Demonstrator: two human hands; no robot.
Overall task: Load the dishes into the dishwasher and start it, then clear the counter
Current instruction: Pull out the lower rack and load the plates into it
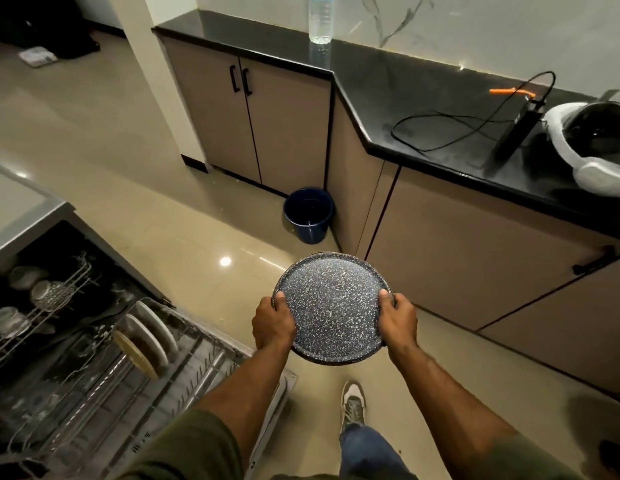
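Holding speckled plate [332,306], both hands' grip.

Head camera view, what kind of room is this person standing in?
Most likely a home kitchen: a black countertop over beige cabinets, and an open dishwasher with plates racked. Both hands, left hand and right hand, hold a speckled tray.

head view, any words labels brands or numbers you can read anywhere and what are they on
None can be read.
Water bottle: teal band at its top, any print is too blurred.
Dishwasher door: small white marks on its edge, too small to read.
Paper on the floor: print is too blurred.
Speckled plate, held by the left hand and right hand: only speckles.
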